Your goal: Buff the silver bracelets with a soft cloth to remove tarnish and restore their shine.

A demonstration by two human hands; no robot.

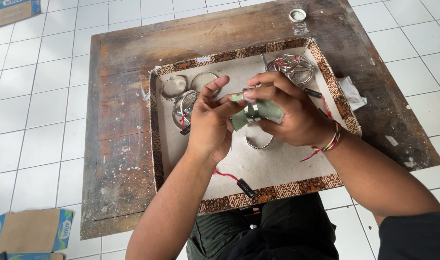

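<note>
Pinching a silver bangle [251, 110] inside a small green cloth [258, 113], the right hand [291, 113] closes its fingers tightly around both, thumb and fingertips pressed on the metal. The left hand [211, 123] meets it from the other side, its thumb and forefinger gripping the same bangle and the cloth's edge, so the piece is held between the two hands just above a shallow cardboard tray [157, 144] with a patterned brown border. A red string with a black tag [245, 187] hangs below the left wrist. A woven bracelet [331, 141] circles the right wrist. Lying in the tray are a loose bangle [259, 143] directly under the hands, several bangles [186, 94] to the left and a bundle of bangles [292, 67] at the far right corner. The tray rests on a worn wooden table [123, 120] over white floor tiles [32, 96].
</note>
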